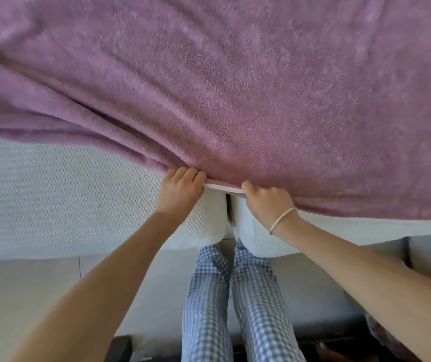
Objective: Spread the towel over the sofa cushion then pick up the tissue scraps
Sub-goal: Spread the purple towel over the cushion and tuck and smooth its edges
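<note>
We've just got the one head-worn wide-angle cam, looking forward and steeply down from right over the sofa cushion (52,199), close enough that the purple towel (235,87) fills the top half, with checked trouser legs (256,296) and floor (26,288) along the bottom.

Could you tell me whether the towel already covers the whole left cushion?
No, a broad stretch of the white left cushion lies bare below the edge of the towel, beside the left hand.
</note>
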The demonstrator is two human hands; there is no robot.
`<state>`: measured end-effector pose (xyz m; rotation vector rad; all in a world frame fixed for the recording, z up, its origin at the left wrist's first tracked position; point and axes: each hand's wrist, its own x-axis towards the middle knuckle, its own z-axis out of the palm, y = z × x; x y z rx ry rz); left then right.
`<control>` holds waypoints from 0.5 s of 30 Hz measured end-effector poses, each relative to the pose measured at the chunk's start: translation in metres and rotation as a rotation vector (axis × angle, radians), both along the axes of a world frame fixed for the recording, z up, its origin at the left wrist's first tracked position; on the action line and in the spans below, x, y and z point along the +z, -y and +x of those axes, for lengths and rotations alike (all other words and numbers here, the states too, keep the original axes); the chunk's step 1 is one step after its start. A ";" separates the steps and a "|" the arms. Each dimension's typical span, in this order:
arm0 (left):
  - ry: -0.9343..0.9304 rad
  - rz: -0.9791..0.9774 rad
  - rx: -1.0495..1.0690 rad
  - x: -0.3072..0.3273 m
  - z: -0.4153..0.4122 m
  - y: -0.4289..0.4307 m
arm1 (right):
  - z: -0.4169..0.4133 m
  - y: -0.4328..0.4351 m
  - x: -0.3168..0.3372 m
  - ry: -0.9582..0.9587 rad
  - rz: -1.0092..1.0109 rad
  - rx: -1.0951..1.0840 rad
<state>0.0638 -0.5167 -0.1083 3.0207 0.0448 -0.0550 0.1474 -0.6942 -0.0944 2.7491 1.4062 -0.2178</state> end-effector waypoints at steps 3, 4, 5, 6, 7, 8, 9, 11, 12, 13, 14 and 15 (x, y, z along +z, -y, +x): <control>0.024 -0.058 -0.017 0.008 -0.024 0.006 | -0.009 0.008 0.003 0.003 0.021 0.080; 0.031 -0.077 0.001 0.011 -0.033 0.010 | -0.012 0.010 0.007 -0.011 0.013 0.087; 0.026 -0.102 0.023 0.015 -0.040 0.015 | -0.016 0.014 0.008 -0.014 0.019 0.118; 0.015 -0.116 0.029 0.017 -0.047 0.021 | -0.020 0.019 0.009 -0.040 0.014 0.150; -0.002 -0.122 0.023 0.020 -0.052 0.027 | -0.022 0.024 0.009 -0.057 0.011 0.187; -0.008 -0.119 0.018 0.020 -0.055 0.031 | -0.024 0.027 0.009 -0.080 -0.010 0.215; -0.021 -0.112 0.012 0.021 -0.056 0.034 | -0.025 0.029 0.009 -0.087 -0.036 0.228; -0.084 -0.105 0.017 0.017 -0.055 0.035 | -0.022 0.027 0.006 -0.087 -0.080 0.201; -0.116 -0.091 0.033 0.015 -0.056 0.034 | -0.021 0.022 0.006 -0.089 -0.086 0.181; -0.145 -0.076 0.067 0.013 -0.056 0.030 | -0.022 0.017 0.005 -0.084 -0.086 0.171; -0.161 -0.061 0.107 0.011 -0.056 0.024 | -0.022 0.013 0.002 -0.092 -0.077 0.168; -0.162 -0.048 0.146 0.010 -0.058 0.018 | -0.023 0.009 -0.001 -0.093 -0.055 0.176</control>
